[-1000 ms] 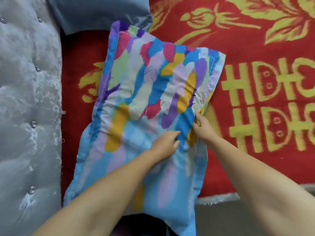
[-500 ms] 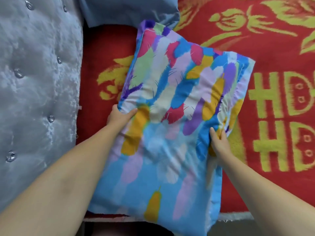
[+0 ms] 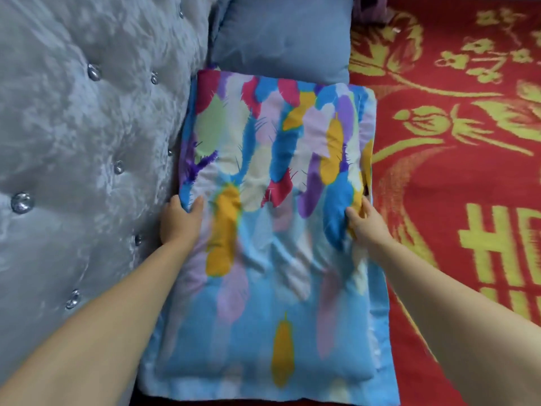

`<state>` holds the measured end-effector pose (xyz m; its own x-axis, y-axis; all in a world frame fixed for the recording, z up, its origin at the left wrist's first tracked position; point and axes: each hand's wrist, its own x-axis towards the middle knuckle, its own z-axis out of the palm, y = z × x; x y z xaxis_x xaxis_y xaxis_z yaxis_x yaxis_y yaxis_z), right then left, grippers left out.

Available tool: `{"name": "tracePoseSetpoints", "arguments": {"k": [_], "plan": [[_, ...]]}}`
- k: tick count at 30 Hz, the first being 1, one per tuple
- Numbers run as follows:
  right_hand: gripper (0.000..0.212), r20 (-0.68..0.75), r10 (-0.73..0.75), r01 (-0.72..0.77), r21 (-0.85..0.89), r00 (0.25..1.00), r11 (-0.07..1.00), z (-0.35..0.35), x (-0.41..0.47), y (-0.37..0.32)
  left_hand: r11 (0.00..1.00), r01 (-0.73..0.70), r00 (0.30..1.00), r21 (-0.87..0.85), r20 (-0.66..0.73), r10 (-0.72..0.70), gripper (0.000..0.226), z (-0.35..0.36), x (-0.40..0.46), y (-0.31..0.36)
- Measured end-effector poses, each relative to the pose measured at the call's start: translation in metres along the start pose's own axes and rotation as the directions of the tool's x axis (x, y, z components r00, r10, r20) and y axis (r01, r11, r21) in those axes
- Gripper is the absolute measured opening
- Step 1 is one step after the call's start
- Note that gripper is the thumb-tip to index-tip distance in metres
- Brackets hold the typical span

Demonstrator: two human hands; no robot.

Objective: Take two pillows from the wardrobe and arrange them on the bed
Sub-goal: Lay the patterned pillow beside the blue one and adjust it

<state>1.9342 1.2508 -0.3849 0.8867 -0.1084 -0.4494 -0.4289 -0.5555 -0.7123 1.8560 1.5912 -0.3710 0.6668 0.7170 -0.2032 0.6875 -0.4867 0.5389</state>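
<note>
A pillow with a colourful feather print (image 3: pixel 272 230) lies flat on the bed, its long side against the headboard. My left hand (image 3: pixel 181 221) grips its left edge, fingers curled over the fabric. My right hand (image 3: pixel 363 224) pinches its right edge. A plain blue-grey pillow (image 3: pixel 281 39) lies just beyond it, and the two touch along the far edge.
A grey tufted headboard (image 3: pixel 82 142) with shiny buttons fills the left side. A red bedspread with yellow patterns (image 3: pixel 456 171) covers the bed to the right of the pillows.
The colourful pillow has turned from tilted to square against the headboard and now lies flat below the blue-grey pillow. My left hand went from the pillow's middle to its left edge.
</note>
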Motion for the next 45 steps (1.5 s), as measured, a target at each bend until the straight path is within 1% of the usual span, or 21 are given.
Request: {"name": "tracePoseSetpoints", "arguments": {"k": [2, 4, 6, 8, 9, 11, 13, 15, 17, 20, 22, 24, 26, 28, 31, 33, 35, 37, 38, 42, 45], "plan": [[0.05, 0.13, 0.072, -0.056, -0.122, 0.989, 0.991, 0.009, -0.008, 0.01, 0.998, 0.05, 0.991, 0.035, 0.121, -0.054, 0.045, 0.012, -0.003, -0.02], [0.061, 0.182, 0.108, -0.074, -0.183, 0.977, 0.98, 0.017, -0.027, 0.032, 0.984, 0.173, 0.967, 0.046, 0.183, -0.178, 0.053, 0.023, -0.021, -0.043], [0.062, 0.177, 0.174, -0.151, -0.134, 0.969, 0.979, 0.018, -0.055, 0.059, 0.948, 0.317, 0.928, 0.038, 0.195, -0.318, 0.063, 0.025, -0.048, -0.064], [0.058, 0.184, 0.276, -0.272, -0.046, 0.943, 0.961, 0.017, -0.079, 0.077, 0.922, 0.385, 0.9, 0.054, 0.202, -0.387, 0.07, 0.023, -0.067, -0.075], [0.056, 0.196, 0.287, -0.288, -0.023, 0.938, 0.957, 0.017, -0.086, 0.084, 0.924, 0.376, 0.901, 0.074, 0.203, -0.383, 0.072, 0.02, -0.072, -0.075], [0.051, 0.205, 0.254, -0.262, 0.012, 0.945, 0.965, 0.017, -0.093, 0.086, 0.95, 0.296, 0.933, 0.098, 0.185, -0.31, 0.07, 0.012, -0.072, -0.072], [0.049, 0.218, 0.225, -0.241, 0.048, 0.95, 0.969, 0.022, -0.095, 0.08, 0.968, 0.226, 0.964, 0.107, 0.115, -0.238, 0.069, 0.002, -0.066, -0.069], [0.051, 0.242, 0.215, -0.235, 0.058, 0.946, 0.97, 0.032, -0.099, 0.08, 0.98, 0.173, 0.983, 0.094, 0.05, -0.178, 0.065, -0.005, -0.064, -0.073], [0.055, 0.239, 0.232, -0.25, 0.049, 0.943, 0.967, 0.04, -0.103, 0.083, 0.985, 0.101, 0.993, 0.136, 0.05, -0.109, 0.061, -0.005, -0.072, -0.079], [0.058, 0.233, 0.285, -0.284, -0.038, 0.93, 0.958, 0.04, -0.101, 0.076, 0.963, 0.045, 0.997, 0.265, 0.043, -0.058, 0.066, -0.002, -0.09, -0.075], [0.062, 0.228, 0.304, -0.251, -0.233, 0.925, 0.939, 0.035, -0.1, 0.06, 0.951, 0.044, 0.997, 0.307, 0.051, -0.063, 0.066, -0.008, -0.098, -0.061], [0.068, 0.215, 0.232, -0.117, -0.441, 0.949, 0.89, 0.025, -0.103, 0.03, 0.952, -0.001, 0.993, 0.305, 0.112, -0.035, 0.063, -0.021, -0.104, -0.037], [0.068, 0.225, 0.093, 0.037, -0.514, 0.97, 0.857, 0.013, -0.111, -0.009, 0.954, -0.097, 0.983, 0.283, 0.179, 0.047, 0.056, -0.039, -0.106, -0.003], [0.064, 0.234, -0.077, 0.199, -0.563, 0.969, 0.802, -0.004, -0.119, -0.048, 0.941, -0.228, 0.961, 0.251, 0.211, 0.177, 0.049, -0.06, -0.106, 0.036], [0.056, 0.243, -0.312, 0.393, -0.641, 0.919, 0.659, -0.029, -0.13, -0.1, 0.869, -0.442, 0.892, 0.225, 0.219, 0.397, 0.047, -0.093, -0.109, 0.093], [0.053, 0.249, -0.408, 0.46, -0.671, 0.878, 0.581, -0.044, -0.137, -0.126, 0.798, -0.547, 0.836, 0.253, 0.216, 0.505, 0.047, -0.111, -0.114, 0.123], [0.051, 0.259, -0.472, 0.499, -0.706, 0.842, 0.503, -0.061, -0.144, -0.143, 0.733, -0.611, 0.791, 0.299, 0.216, 0.572, 0.048, -0.125, -0.124, 0.147], [0.049, 0.269, -0.522, 0.523, -0.733, 0.81, 0.434, -0.083, -0.15, -0.154, 0.703, -0.631, 0.773, 0.327, 0.199, 0.602, 0.051, -0.136, -0.136, 0.167], [0.048, 0.271, -0.535, 0.531, -0.735, 0.8, 0.421, -0.095, -0.152, -0.158, 0.706, -0.628, 0.776, 0.327, 0.19, 0.602, 0.053, -0.141, -0.142, 0.176], [0.049, 0.268, -0.592, 0.565, -0.722, 0.761, 0.4, -0.144, -0.153, -0.166, 0.771, -0.583, 0.811, 0.257, 0.121, 0.573, 0.057, -0.155, -0.176, 0.206], [0.051, 0.327, -0.614, 0.628, -0.685, 0.718, 0.369, -0.176, -0.157, -0.163, 0.818, -0.522, 0.848, 0.24, 0.044, 0.528, 0.056, -0.159, -0.212, 0.214]]}}
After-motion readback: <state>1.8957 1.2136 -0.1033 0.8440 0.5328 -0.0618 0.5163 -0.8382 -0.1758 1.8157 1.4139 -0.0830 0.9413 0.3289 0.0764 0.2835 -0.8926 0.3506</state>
